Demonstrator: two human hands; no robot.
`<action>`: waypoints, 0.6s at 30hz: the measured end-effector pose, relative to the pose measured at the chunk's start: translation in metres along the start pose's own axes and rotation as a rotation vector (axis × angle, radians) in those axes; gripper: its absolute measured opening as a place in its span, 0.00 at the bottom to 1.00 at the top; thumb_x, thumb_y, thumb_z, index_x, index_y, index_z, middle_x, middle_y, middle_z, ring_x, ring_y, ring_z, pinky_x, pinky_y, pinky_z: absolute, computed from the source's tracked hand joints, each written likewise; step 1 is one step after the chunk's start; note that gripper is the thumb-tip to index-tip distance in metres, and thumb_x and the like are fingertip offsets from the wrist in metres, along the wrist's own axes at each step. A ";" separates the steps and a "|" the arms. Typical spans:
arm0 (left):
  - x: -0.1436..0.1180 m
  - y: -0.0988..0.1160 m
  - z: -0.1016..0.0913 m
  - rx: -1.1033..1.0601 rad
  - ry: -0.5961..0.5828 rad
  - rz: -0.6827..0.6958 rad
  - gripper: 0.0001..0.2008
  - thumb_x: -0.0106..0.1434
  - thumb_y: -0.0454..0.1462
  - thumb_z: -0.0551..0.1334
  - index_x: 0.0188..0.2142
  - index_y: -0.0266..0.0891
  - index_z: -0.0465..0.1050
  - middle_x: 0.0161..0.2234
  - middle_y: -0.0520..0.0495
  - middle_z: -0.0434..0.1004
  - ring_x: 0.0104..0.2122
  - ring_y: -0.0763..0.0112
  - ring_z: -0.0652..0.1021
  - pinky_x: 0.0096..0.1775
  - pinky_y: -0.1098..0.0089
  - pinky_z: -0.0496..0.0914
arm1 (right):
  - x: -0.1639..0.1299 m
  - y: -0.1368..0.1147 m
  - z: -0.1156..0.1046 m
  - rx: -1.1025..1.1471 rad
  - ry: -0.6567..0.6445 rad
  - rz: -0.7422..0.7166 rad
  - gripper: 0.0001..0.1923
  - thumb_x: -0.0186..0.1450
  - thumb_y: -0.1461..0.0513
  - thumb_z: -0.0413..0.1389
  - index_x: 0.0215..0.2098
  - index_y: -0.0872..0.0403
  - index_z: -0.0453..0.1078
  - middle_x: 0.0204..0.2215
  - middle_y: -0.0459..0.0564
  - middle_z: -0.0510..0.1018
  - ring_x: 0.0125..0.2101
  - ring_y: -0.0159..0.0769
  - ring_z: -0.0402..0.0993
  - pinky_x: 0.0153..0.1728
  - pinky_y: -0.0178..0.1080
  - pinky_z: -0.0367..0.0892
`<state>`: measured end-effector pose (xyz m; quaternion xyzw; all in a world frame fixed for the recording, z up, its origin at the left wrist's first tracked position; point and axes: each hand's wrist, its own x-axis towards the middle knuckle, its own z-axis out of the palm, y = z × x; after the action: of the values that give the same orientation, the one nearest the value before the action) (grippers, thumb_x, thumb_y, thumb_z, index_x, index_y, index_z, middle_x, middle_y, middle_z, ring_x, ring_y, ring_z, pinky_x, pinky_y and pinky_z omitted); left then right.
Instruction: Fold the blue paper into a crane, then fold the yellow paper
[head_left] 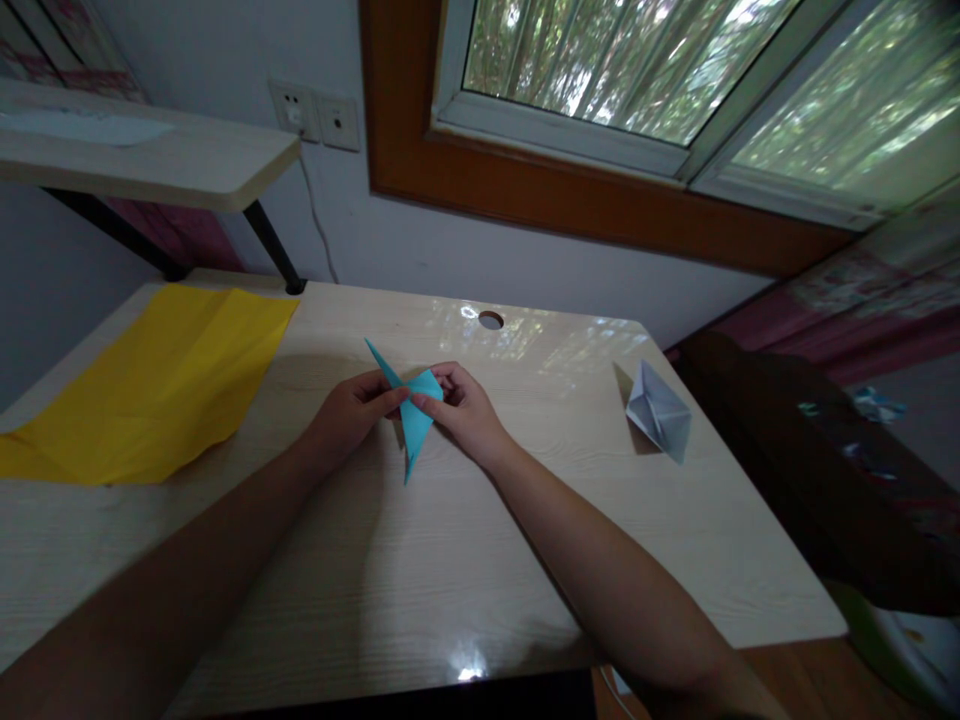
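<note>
Blue folded paper with pointed tips [412, 412] is pinched between the left hand [351, 408] and the right hand [463, 408], each grip closed on it, just above the pale wooden desk [420, 570].

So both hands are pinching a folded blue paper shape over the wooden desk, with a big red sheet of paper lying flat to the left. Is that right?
Nearly. The big flat sheet of paper to the left is yellow, not red, as the head view shows. The rest holds: the left hand and right hand both pinch the folded blue paper shape over the pale wooden desk.
</note>
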<state>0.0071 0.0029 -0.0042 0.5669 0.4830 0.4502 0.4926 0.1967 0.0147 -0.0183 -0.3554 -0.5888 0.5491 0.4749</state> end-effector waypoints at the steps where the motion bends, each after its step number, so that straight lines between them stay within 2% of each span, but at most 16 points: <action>1: 0.000 0.000 0.000 -0.011 0.002 -0.003 0.16 0.55 0.51 0.71 0.26 0.41 0.76 0.24 0.51 0.75 0.27 0.67 0.75 0.34 0.68 0.71 | 0.000 -0.001 -0.001 -0.022 -0.010 0.024 0.20 0.58 0.50 0.69 0.39 0.51 0.70 0.29 0.42 0.75 0.29 0.31 0.69 0.32 0.36 0.67; 5: -0.002 0.001 0.001 -0.051 0.007 -0.023 0.16 0.55 0.50 0.71 0.27 0.40 0.77 0.25 0.50 0.77 0.29 0.66 0.76 0.37 0.68 0.71 | 0.001 -0.005 -0.003 -0.065 -0.066 0.110 0.19 0.59 0.48 0.67 0.36 0.53 0.72 0.28 0.43 0.75 0.28 0.31 0.69 0.33 0.36 0.67; 12: -0.001 -0.002 -0.002 -0.092 0.016 0.007 0.13 0.57 0.46 0.71 0.25 0.40 0.78 0.25 0.52 0.75 0.30 0.69 0.73 0.37 0.70 0.67 | -0.001 -0.006 -0.002 -0.029 -0.108 0.117 0.18 0.59 0.48 0.67 0.35 0.52 0.73 0.29 0.43 0.76 0.29 0.31 0.70 0.34 0.36 0.67; 18: 0.001 -0.010 -0.003 -0.194 0.105 -0.016 0.10 0.57 0.44 0.71 0.31 0.40 0.83 0.29 0.50 0.79 0.32 0.68 0.74 0.38 0.69 0.66 | -0.001 -0.003 -0.003 -0.130 -0.154 0.122 0.17 0.60 0.49 0.65 0.35 0.52 0.72 0.29 0.43 0.74 0.29 0.32 0.68 0.33 0.36 0.66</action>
<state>0.0030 0.0044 -0.0133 0.4886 0.4667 0.5199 0.5226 0.2005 0.0143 -0.0153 -0.3772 -0.6351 0.5633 0.3702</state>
